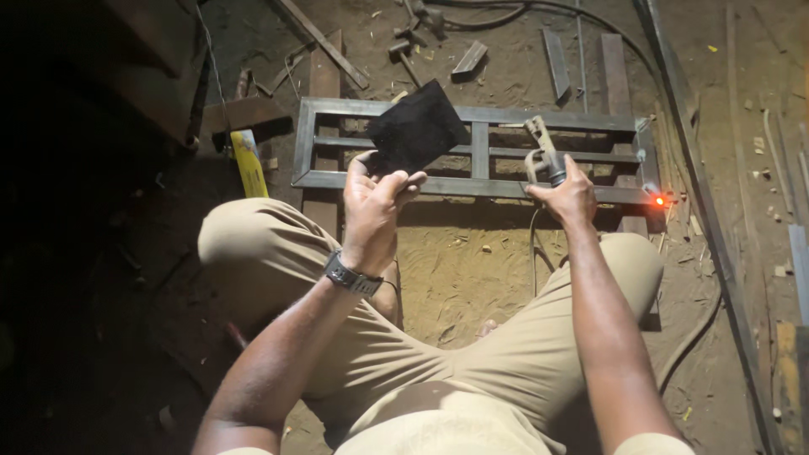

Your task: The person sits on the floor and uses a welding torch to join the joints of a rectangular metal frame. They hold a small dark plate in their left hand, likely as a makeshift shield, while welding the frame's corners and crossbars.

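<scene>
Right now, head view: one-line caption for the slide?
Squatting over a steel frame on sandy ground, left hand raises a dark shield plate while right hand grips an electrode holder.

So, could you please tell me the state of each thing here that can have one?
Left hand: grip closed on the dark rectangular shield plate, held raised.
Right hand: grip closed on the grey welding electrode holder.
Grey rectangular steel frame: lying flat on the sandy ground.
Orange weld spot: glowing.
</scene>
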